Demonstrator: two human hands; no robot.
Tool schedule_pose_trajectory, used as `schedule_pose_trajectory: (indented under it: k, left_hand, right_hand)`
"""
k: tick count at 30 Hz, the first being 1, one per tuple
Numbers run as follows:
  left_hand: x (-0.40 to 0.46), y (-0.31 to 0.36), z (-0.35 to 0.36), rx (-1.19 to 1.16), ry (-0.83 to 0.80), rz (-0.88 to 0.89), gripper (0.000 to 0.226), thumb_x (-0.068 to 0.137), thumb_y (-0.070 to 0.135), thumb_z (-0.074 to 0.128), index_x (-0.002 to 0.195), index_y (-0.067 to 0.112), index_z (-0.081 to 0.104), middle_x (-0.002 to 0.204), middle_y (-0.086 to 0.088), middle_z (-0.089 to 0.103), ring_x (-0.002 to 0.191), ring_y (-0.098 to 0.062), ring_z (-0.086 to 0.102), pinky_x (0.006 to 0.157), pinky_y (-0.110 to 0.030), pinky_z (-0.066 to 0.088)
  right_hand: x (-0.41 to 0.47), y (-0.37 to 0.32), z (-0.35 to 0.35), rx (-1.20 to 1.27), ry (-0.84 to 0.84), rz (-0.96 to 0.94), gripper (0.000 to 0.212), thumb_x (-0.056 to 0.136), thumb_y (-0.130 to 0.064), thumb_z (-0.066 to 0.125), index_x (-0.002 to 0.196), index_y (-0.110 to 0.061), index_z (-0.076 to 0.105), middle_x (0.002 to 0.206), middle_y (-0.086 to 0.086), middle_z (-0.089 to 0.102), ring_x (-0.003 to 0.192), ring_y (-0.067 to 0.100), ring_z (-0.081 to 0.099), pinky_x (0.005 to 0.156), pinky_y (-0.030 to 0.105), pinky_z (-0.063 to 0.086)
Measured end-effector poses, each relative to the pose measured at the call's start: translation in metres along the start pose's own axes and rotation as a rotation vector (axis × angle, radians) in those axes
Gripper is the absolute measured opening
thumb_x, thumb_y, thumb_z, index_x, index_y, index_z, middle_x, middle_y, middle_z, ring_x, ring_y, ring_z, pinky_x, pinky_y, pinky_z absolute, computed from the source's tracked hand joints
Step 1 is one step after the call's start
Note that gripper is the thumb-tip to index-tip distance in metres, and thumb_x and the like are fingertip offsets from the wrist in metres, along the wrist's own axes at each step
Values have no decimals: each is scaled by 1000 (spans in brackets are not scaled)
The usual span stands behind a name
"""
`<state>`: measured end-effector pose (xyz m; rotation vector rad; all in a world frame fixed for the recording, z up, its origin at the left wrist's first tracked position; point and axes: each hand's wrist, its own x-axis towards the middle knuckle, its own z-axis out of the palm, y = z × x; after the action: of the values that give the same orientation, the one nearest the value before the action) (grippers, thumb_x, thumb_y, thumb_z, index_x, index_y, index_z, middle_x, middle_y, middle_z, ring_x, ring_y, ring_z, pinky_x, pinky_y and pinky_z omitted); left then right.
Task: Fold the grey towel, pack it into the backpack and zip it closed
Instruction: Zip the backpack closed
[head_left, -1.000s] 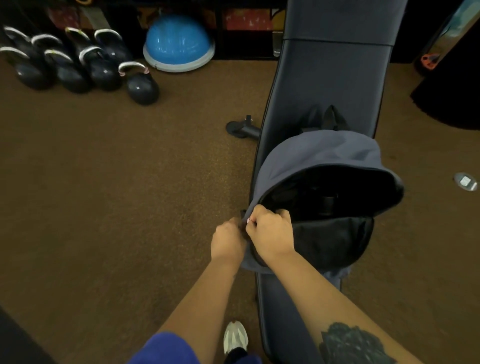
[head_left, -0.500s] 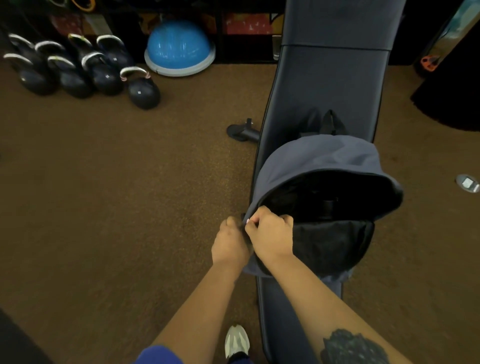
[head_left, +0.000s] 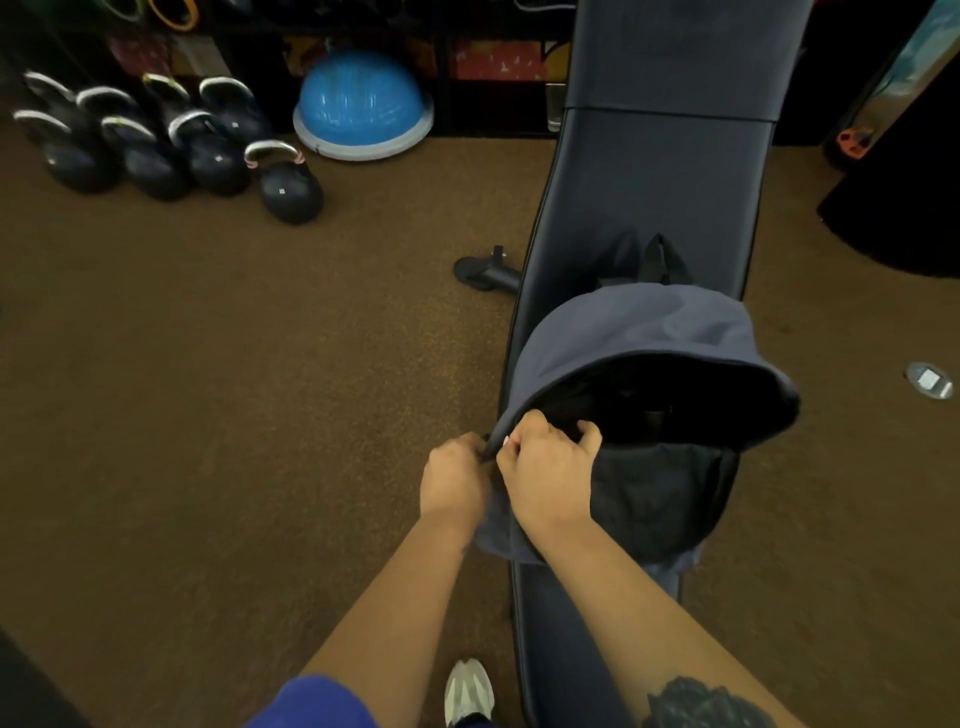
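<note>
Both hands (head_left: 511, 475) pinch backpack (head_left: 639, 332) rim; opening faces wearer.

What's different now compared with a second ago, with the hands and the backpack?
Little changed. The right hand has opened slightly, its fingers now hooked over the backpack opening's edge rather than bunched at the corner. The left hand still pinches that left corner. The backpack stays wide open on the bench; no zipping has visibly begun. The kettlebells are unmoved.

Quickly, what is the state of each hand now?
Left hand: closed on the backpack edge at the zipper's start.
Right hand: closed, pinching the same spot.
</note>
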<state>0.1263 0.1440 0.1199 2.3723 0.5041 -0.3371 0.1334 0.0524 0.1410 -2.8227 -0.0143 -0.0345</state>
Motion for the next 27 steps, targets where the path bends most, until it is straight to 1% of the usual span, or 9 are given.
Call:
schedule_pose_trajectory:
  k: [4, 7, 10, 13, 16, 18, 20, 23, 27]
  left_hand:
    - [0, 1, 0, -2, -25, -10, 13, 89, 18, 54, 96, 11, 63, 95, -11, 68, 87, -28, 65, 67, -30, 46]
    - [1, -10, -1, -12, -41, -62, 21, 84, 24, 63, 99, 9, 63, 98, -13, 70, 93, -32, 65, 73, -33, 50]
    - [2, -15, -4, 0, -55, -93, 25, 84, 27, 65, 101, 9, 62, 100, -14, 69, 94, -34, 64, 77, -36, 53]
    - [3, -9, -6, -11, -70, -65, 26, 84, 27, 64, 104, 11, 60, 103, -12, 68, 95, -32, 64, 81, -40, 54]
    - [2, 2, -8, -65, -88, 6, 36, 80, 35, 67, 107, 14, 56, 108, -5, 63, 99, -26, 61, 83, -40, 52]
    - [0, 17, -15, -160, -6, 120, 42, 79, 38, 69, 111, 17, 53, 108, 4, 54, 103, -16, 54, 83, -31, 48]
    - [-4, 34, -24, -230, 161, 271, 43, 80, 28, 69, 119, 18, 51, 113, 7, 49, 107, -8, 47, 86, -22, 42]
    - [-3, 49, -33, -105, 335, 451, 25, 80, 13, 66, 104, 16, 59, 111, -1, 54, 103, -15, 49, 83, -26, 45]
    - [-1, 50, -33, 27, 374, 506, 12, 79, 12, 66, 91, 16, 67, 97, -1, 63, 90, -19, 55, 74, -24, 43]
  right_hand:
    - [-2, 0, -5, 23, 19, 11, 8, 79, -17, 64, 75, -12, 59, 57, -1, 61, 60, 22, 63, 99, 38, 18]
    - [8, -2, -24, 52, 83, 34, 9, 82, -16, 61, 79, -9, 58, 59, 2, 63, 62, 25, 63, 100, 38, 18]
    - [27, -3, -56, 127, 12, 70, 14, 93, -24, 49, 94, -11, 56, 71, 0, 65, 77, 23, 63, 109, 36, 14]
    - [36, -4, -73, 181, -32, 74, 14, 95, -25, 47, 96, -13, 54, 67, -3, 59, 79, 22, 63, 111, 36, 16]
    - [38, -1, -77, 226, -68, 74, 12, 95, -23, 48, 95, -12, 53, 62, -8, 52, 75, 21, 61, 108, 35, 22]
    - [39, 1, -79, 265, -93, 76, 11, 95, -23, 48, 93, -13, 53, 56, -11, 48, 63, 13, 52, 103, 33, 26]
    - [40, 2, -80, 295, -109, 73, 12, 94, -23, 48, 92, -13, 53, 58, -8, 56, 62, 8, 51, 99, 33, 29]
    - [41, 1, -83, 286, -125, 76, 13, 94, -25, 48, 93, -15, 55, 72, -5, 64, 77, 20, 61, 97, 36, 31]
    - [41, 0, -86, 265, -145, 82, 14, 94, -27, 48, 94, -15, 56, 71, -5, 58, 79, 21, 61, 98, 36, 30]
